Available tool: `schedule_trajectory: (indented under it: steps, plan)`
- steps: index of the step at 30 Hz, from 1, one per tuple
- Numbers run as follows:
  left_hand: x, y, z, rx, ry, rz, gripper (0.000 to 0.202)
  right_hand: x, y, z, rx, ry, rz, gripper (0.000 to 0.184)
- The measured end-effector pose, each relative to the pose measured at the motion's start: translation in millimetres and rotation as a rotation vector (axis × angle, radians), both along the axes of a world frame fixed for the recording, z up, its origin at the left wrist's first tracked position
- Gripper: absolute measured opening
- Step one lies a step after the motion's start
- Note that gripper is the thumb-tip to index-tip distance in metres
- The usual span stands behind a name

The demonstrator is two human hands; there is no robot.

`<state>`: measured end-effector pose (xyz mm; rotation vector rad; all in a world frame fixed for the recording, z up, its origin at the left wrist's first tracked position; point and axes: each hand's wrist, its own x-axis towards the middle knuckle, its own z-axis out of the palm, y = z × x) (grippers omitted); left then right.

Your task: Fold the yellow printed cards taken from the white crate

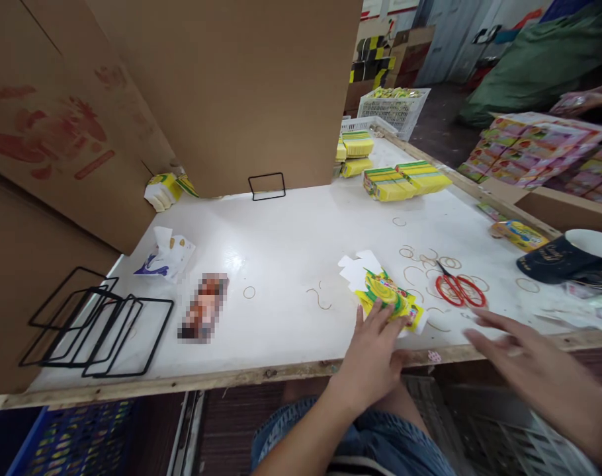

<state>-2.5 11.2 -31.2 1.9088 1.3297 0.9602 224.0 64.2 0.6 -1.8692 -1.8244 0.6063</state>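
A yellow-and-green printed carton (pixel 393 297) with white end flaps lies on the white table near its front edge. My left hand (pixel 373 347) rests on it, fingers stretched out over its near side; whether the thumb reaches under the carton I cannot tell. My right hand (pixel 519 354) is blurred by motion at the table's front edge, fingers apart, with nothing visible in it. Just beyond its fingertips lie red-handled scissors (pixel 460 291), among several loose rubber bands (pixel 414 274).
Black wire frames (pixel 102 330), a pixelated item (pixel 204 307) and a tissue pack (pixel 166 254) lie at left. Stacked yellow cartons (pixel 405 182) stand at back right. A dark mug (pixel 563 258) lies at right. Cardboard sheets (pixel 241 92) wall the back. Another person's hand (pixel 579 102) shows far right.
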Motion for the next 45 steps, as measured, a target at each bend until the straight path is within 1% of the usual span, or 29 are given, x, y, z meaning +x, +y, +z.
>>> schedule_trajectory:
  steps: [1, 2, 4, 6, 8, 10, 12, 14, 16, 17, 19, 21, 22, 23, 24, 26, 27, 30, 33, 35, 37, 39, 41, 43, 45]
  plan:
    - [1, 2, -3.9, 0.01, 0.016, -0.026, 0.055, -15, 10, -9.8, -0.055, -0.025, 0.007, 0.079]
    - [1, 3, -7.1, 0.023, 0.017, -0.048, 0.056, -30, 20, -19.4, -0.084, -0.03, 0.061, 0.082]
    - [0, 4, -11.0, 0.043, -0.013, -0.074, 0.058, -52, 32, -35.8, -0.04, -0.029, 0.093, 0.081]
    - [0, 4, -12.3, 0.037, -0.065, -0.074, 0.056, -60, 37, -46.1, 0.044, -0.034, 0.067, 0.073]
    - [-1, 4, -12.0, 0.019, -0.122, -0.06, 0.049, -58, 36, -49.2, 0.092, -0.035, 0.042, 0.066]
    - [0, 3, -10.9, 0.011, -0.183, -0.049, 0.043, -53, 32, -47.0, 0.113, -0.03, 0.016, 0.06]
    - [0, 3, -9.8, 0.01, -0.235, -0.043, 0.039, -50, 27, -42.7, 0.08, 0.011, -0.045, 0.057]
    - [-1, 1, -9.3, 0.023, -0.268, -0.036, 0.037, -49, 23, -38.7, -0.017, 0.212, -0.109, 0.055]
    - [-1, -1, -9.9, 0.061, -0.307, -0.009, 0.037, -49, 19, -35.0, -0.101, 0.491, -0.15, 0.055]
    - [-1, -2, -10.5, 0.087, -0.353, 0.022, 0.037, -49, 17, -33.0, -0.107, 0.619, -0.172, 0.054]
    - [-1, -4, -11.2, 0.121, -0.49, 0.122, 0.035, -49, 10, -27.6, -0.09, 0.796, -0.226, 0.05]
    - [-1, -5, -9.8, 0.109, -0.615, 0.232, 0.033, -51, 1, -21.2, -0.072, 0.94, -0.253, 0.046]
    - [0, -5, -7.9, 0.081, -0.695, 0.263, 0.033, -53, -5, -18.0, -0.082, 0.997, -0.252, 0.044]
    - [0, -5, -5.2, 0.044, -0.792, 0.266, 0.034, -55, -10, -15.2, -0.111, 1.041, -0.246, 0.043]
    - [0, -5, -1.9, 0.005, -0.91, 0.234, 0.036, -59, -16, -12.8, -0.161, 1.075, -0.233, 0.042]
    - [-1, -6, 5.0, -0.064, -1.162, 0.114, 0.038, -68, -27, -9.6, -0.296, 1.135, -0.219, 0.043]
    - [-1, -6, 8.1, -0.084, -1.244, 0.057, 0.038, -73, -32, -8.4, -0.364, 1.165, -0.213, 0.044]
    - [-5, -11, 13.5, -0.157, -1.312, -0.079, 0.041, -88, -42, -3.6, -0.506, 1.217, -0.202, 0.043]
    - [-10, -18, 15.6, -0.23, -1.357, -0.215, 0.053, -99, -47, 5.7, -0.569, 1.244, -0.214, 0.038]
    - [-14, -20, 17.4, -0.223, -1.365, -0.246, 0.056, -102, -49, 12.6, -0.602, 1.274, -0.211, 0.034]
    - [-15, -21, 19.5, -0.2, -1.36, -0.227, 0.054, -104, -50, 16.9, -0.617, 1.3, -0.205, 0.032]
    - [-16, -20, 20.9, -0.177, -1.359, -0.199, 0.051, -105, -51, 17.1, -0.593, 1.284, -0.179, 0.03]
    - [-16, -19, 21.1, -0.168, -1.367, -0.184, 0.047, -106, -52, 13.2, -0.522, 1.218, -0.095, 0.029]
    - [-16, -19, 21.2, -0.16, -1.363, -0.168, 0.044, -105, -51, 7.3, -0.425, 1.108, -0.001, 0.031]
    - [-17, -19, 22.0, -0.161, -1.343, -0.15, 0.043, -103, -50, 1.2, -0.341, 0.986, 0.05, 0.036]
